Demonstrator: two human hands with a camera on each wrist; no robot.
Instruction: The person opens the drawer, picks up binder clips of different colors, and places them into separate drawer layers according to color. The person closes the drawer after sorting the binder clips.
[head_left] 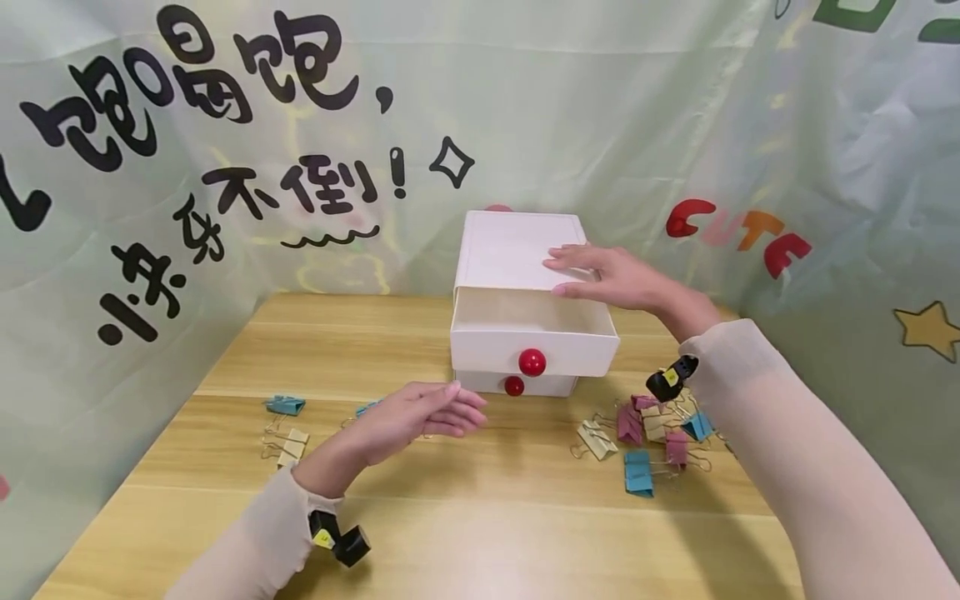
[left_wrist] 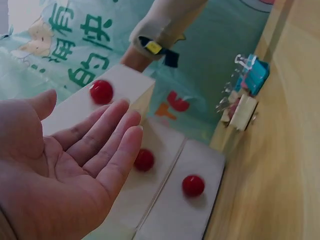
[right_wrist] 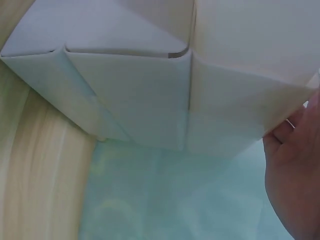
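Note:
A white drawer cabinet [head_left: 510, 250] stands towards the back of the table, its top drawer [head_left: 487, 352] pulled out towards me. A round red knob [head_left: 532, 362] sits on that drawer's front; in the left wrist view two lower fronts carry red knobs too. My right hand [head_left: 611, 279] lies at the right edge of the cabinet's top, fingers extended over it and thumb near the front edge. In front of the cabinet, to its lower left, my left hand [head_left: 420, 417] hovers with its fingers extended, holding nothing. Its palm [left_wrist: 75, 165] shows in the left wrist view.
Right of the cabinet lies a pile of pink, cream and blue binder clips [head_left: 652, 425]. On the left are a blue clip [head_left: 285, 405] and a cream clip [head_left: 292, 448]; another blue clip [head_left: 367, 408] is partly hidden behind my left hand. A printed cloth [head_left: 525, 100] hangs behind the table.

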